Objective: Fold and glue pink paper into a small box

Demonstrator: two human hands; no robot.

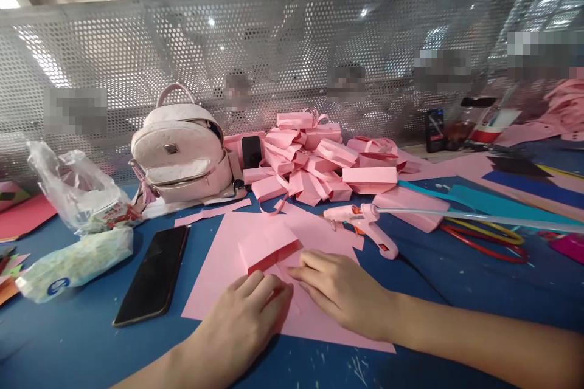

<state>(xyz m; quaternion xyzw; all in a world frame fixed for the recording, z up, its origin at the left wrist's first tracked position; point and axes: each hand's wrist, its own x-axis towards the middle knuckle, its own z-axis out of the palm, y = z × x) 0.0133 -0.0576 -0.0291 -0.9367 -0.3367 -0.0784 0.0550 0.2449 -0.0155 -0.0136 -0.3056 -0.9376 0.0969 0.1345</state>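
Note:
A small folded pink paper box (pixel 268 245) lies on a large pink paper sheet (pixel 223 258) in front of me. My left hand (pixel 246 316) is closed at its near edge, with the fingers curled and their tips hidden behind the knuckles. From the right, my right hand (pixel 340 289) reaches in, its fingers bent together at the box's near right corner, where a thin paper flap shows. A pink glue gun (pixel 365 222) with a long clear glue stick lies beyond my right hand. Behind the box is a heap of folded pink paper pieces (pixel 314 161).
On the left lie a black phone (pixel 152 273), a tissue pack (pixel 77 261) and a clear plastic bag (pixel 82 185). A pale backpack (pixel 182 152) stands behind, against a perforated metal screen (pixel 274 42). Teal paper (pixel 483 200) and red and yellow strips (pixel 488 246) lie to the right.

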